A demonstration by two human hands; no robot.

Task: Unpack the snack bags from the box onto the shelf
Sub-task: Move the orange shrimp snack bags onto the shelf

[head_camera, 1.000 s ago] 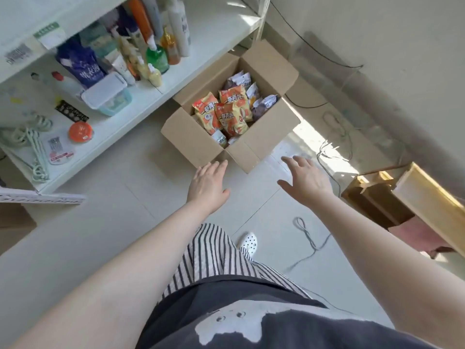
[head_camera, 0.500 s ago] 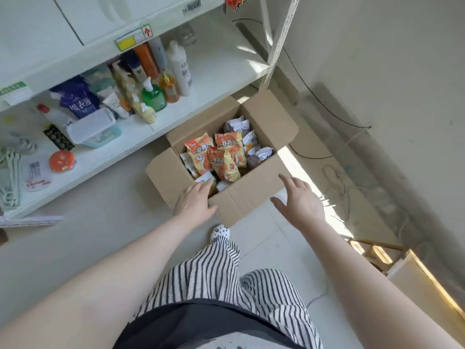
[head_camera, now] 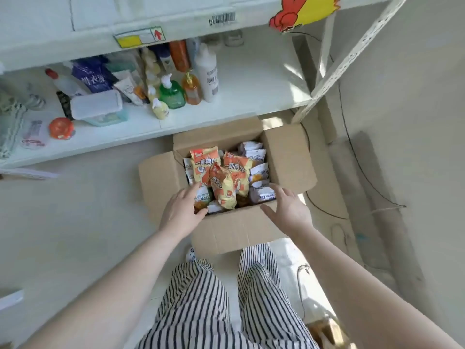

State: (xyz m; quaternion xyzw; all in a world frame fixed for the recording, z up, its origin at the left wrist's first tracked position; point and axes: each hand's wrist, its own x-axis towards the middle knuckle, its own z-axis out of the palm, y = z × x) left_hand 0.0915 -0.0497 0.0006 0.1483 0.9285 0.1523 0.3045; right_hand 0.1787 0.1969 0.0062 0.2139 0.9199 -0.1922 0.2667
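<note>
On the white shelf at far left lie an orange round container and a clear plastic lidded tub, then a green pump bottle, an amber pump bottle and a tall white bottle. The open cardboard box sits on the floor just in front of the shelf, with 3 orange snack bags piled among small white packets inside. The left hand reaches over the near rim, fingers loosely extended, touching a white packet but gripping nothing. The right hand is at the box's near right corner, fingers spread and relaxed, holding nothing; whether it touches the cardboard cannot be told. Striped trousers fill the bottom.
</note>
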